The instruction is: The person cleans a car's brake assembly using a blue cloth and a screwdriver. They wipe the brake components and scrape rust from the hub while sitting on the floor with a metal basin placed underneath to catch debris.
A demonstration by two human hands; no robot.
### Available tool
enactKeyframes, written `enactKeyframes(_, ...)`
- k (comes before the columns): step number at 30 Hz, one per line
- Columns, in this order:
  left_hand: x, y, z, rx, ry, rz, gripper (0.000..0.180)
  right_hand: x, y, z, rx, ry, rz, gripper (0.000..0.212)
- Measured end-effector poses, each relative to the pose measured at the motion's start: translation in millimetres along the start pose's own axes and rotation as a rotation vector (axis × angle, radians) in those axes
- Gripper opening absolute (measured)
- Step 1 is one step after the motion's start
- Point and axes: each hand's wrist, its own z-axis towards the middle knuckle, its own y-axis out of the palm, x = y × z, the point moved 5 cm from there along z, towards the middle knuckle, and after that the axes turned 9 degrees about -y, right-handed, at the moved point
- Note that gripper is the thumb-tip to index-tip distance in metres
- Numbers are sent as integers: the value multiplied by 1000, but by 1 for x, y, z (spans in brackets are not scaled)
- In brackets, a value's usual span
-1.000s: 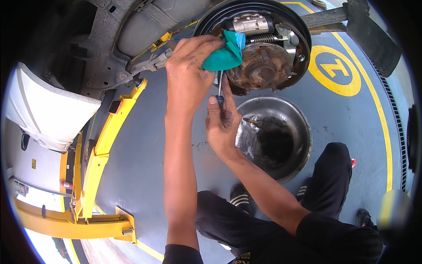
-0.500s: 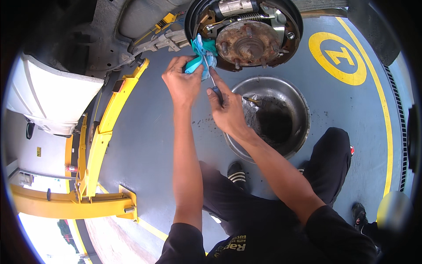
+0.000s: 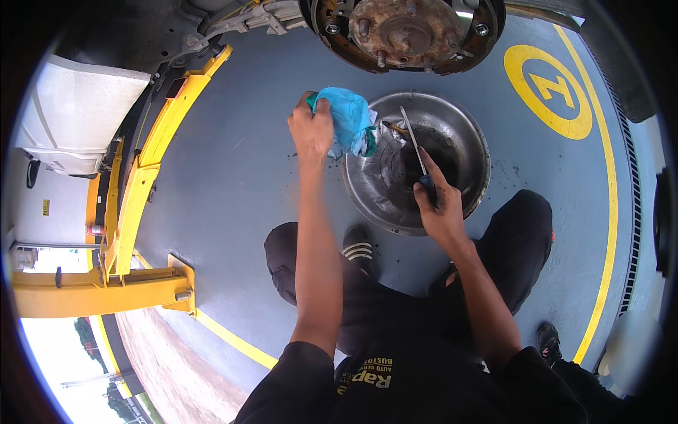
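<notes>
My left hand [image 3: 311,131] grips a crumpled turquoise rag [image 3: 348,120] and holds it above the left rim of a round metal basin [image 3: 470,134] on the floor. My right hand [image 3: 438,208] holds a screwdriver [image 3: 414,152] by its dark handle, the thin shaft pointing up over the dirty inside of the basin. A rusty wheel hub with brake shoes [image 3: 406,28] hangs at the top of the view, apart from both hands.
A yellow car lift arm [image 3: 152,152] runs down the left side over the blue-grey floor. A yellow circle marking [image 3: 547,88] and a yellow line [image 3: 611,212] lie on the right. My legs in dark trousers and a black shoe [image 3: 359,251] are below the basin.
Both hands have come down away from the wheel hub to the basin. The rag and the screwdriver came with them; the hub now sits at the top edge.
</notes>
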Motion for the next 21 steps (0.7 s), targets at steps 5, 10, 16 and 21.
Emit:
enactKeyframes(5, 36, -2, 27, 222, 354, -230, 17, -38, 3, 43, -2, -353, -119, 61)
enactKeyframes(10, 58, 5, 25, 351, 593, -307, 18, -40, 26, 132, 47, -446, -156, 63)
enactKeyframes(16, 28, 15, 28, 322, 669, -323, 27, -16, 37, 139, 8, -415, -431, 70)
enactKeyframes(21, 21, 39, 15, 236, 599, -330, 31, -5, 6, 134, 13, -557, -500, 75)
